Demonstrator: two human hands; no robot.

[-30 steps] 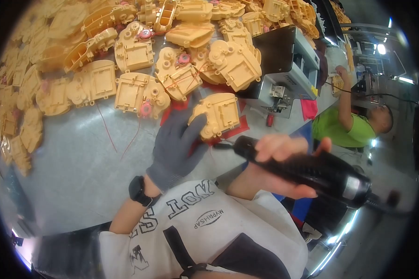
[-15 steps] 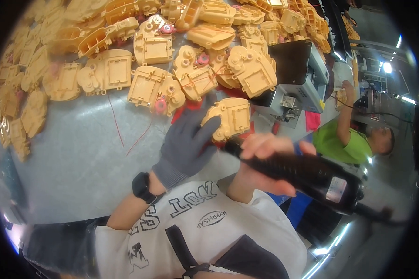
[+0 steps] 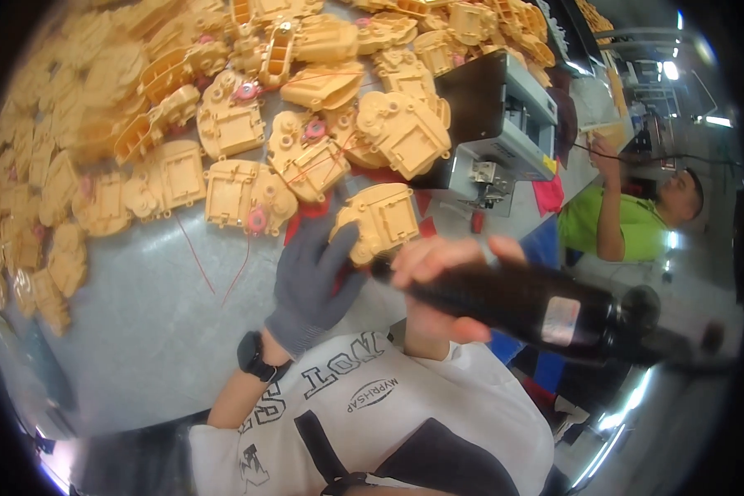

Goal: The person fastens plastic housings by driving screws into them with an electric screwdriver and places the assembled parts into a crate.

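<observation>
My left hand (image 3: 312, 277), in a grey glove with a black watch at the wrist, is closed on the edge of a tan plastic housing (image 3: 382, 221). My bare right hand (image 3: 430, 285) wraps round a thick black electric screwdriver (image 3: 517, 304) with a pale label and a cable at its back end. The driver's front end is at the housing's near edge, beside my left fingers; whether the bit touches a screw cannot be seen. Just beyond lie similar housings, one with a pink round part (image 3: 258, 220).
Many tan housings (image 3: 174, 178) are heaped over the far and left sides of the grey table (image 3: 165, 306). Thin red wires (image 3: 197, 258) trail from some. A grey and black machine (image 3: 496, 157) stands at the right. Farther right, a person in a green shirt (image 3: 612, 219) raises a hand.
The view has turned a little, so the heap and machine sit farther left and the heap lower. My hands, the housing and the screwdriver keep nearly the same placing to each other.
</observation>
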